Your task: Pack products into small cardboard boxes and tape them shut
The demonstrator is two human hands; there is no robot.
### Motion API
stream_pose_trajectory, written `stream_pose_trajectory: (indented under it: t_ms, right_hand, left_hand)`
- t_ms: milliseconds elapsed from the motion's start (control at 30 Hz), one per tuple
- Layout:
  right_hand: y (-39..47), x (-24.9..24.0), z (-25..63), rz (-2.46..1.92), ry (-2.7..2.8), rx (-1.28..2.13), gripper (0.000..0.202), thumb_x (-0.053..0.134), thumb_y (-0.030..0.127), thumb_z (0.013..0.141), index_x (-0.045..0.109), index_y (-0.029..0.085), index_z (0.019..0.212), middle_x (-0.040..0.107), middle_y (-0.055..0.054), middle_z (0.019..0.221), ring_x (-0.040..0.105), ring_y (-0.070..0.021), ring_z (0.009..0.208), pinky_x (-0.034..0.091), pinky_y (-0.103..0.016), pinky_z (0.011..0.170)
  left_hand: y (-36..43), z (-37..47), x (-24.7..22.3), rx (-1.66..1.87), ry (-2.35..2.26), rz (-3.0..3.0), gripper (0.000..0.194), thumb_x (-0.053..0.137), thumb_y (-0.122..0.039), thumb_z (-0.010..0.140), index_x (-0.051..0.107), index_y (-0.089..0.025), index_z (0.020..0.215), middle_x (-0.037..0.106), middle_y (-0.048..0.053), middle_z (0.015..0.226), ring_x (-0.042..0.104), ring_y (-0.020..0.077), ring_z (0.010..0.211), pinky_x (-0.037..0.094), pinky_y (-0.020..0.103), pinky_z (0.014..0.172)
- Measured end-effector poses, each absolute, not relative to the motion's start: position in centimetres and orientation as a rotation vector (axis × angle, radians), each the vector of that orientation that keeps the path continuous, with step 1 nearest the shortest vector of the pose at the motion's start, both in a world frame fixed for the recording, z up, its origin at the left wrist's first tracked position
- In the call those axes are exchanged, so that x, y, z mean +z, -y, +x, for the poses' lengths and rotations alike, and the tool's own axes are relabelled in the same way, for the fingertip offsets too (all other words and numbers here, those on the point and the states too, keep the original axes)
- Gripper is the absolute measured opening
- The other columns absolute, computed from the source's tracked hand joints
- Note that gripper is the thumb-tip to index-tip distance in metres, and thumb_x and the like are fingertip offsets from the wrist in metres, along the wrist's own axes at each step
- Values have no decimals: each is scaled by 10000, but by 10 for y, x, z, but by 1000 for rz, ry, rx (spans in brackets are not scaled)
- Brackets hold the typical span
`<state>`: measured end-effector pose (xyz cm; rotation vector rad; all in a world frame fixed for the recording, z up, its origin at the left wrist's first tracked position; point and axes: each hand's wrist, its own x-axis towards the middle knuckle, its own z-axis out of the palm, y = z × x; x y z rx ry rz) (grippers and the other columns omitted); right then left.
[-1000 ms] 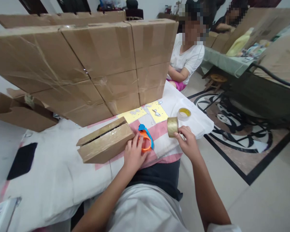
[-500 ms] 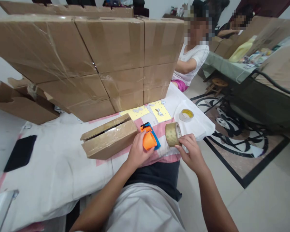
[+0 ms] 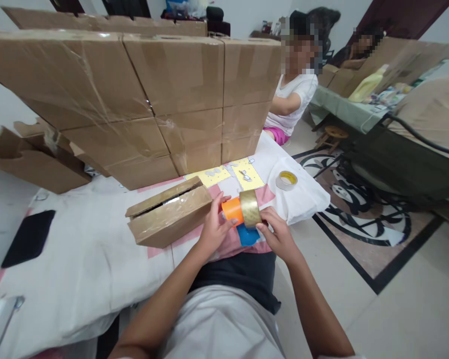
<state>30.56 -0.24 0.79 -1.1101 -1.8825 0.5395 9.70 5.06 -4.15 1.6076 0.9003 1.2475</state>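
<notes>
My left hand (image 3: pixel 214 227) is closed on an orange and blue tape dispenser (image 3: pixel 232 211), its orange round hub facing right. My right hand (image 3: pixel 276 230) grips a roll of brown packing tape (image 3: pixel 250 208) by its right rim. The roll's left side meets the hub; how far it sits over the hub I cannot tell. The dispenser's blue part (image 3: pixel 248 235) shows below the roll. Just left of my left hand, a small cardboard box (image 3: pixel 170 214) lies on the cloth-covered table (image 3: pixel 82 269), a narrow gap along its top flaps.
Stacked taped cartons (image 3: pixel 187 80) form a wall behind the small box. Another tape roll (image 3: pixel 286 180) lies at the table's right corner. A black flat item (image 3: pixel 29 238) and an opened carton (image 3: pixel 41 159) are on the left. A person in a white shirt (image 3: pixel 294 102) sits beyond the cartons.
My right hand has moved left with the tape roll, up against the orange hub. My left hand has turned the dispenser so the hub points right and the blue part hangs lower.
</notes>
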Motion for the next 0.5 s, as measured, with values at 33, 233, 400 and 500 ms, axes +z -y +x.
stream_pose_trajectory:
  t_ms: [33, 233, 400, 500]
  right_hand:
    - [2, 7, 306, -1118, 1898, 517, 68, 532, 206, 996, 590, 212, 1033, 568, -65, 915, 511, -222, 881, 434, -364, 753]
    - [0, 1, 309, -1118, 1953, 520, 99, 534, 201, 996, 597, 211, 1072, 581, -76, 947, 526, -231, 915, 457, -379, 785]
    - [-2, -3, 311, -1065, 2001, 398, 135, 549, 164, 984, 578, 215, 1106, 600, -92, 997, 521, -244, 962, 475, -414, 835]
    - [-3, -3, 310, -1052, 2045, 348, 155, 556, 162, 979, 580, 216, 1123, 618, -100, 1015, 519, -252, 974, 492, -431, 836]
  left_hand:
    - [-50, 96, -41, 1237, -905, 1635, 823, 671, -591, 846, 320, -230, 1496, 539, 174, 1448, 528, 298, 1339, 428, 472, 1106]
    - [-46, 99, -43, 1259, -965, 1667, 706, 610, -506, 920, 313, -241, 1503, 521, 159, 1475, 504, 276, 1360, 396, 476, 1136]
    - [-48, 105, -49, 1307, -999, 1548, 568, 490, -468, 991, 339, -246, 1492, 536, 135, 1459, 497, 245, 1364, 388, 455, 1146]
    - [-51, 106, -51, 1290, -1002, 1470, 526, 432, -469, 1012, 359, -257, 1488, 548, 119, 1450, 503, 234, 1360, 393, 442, 1148]
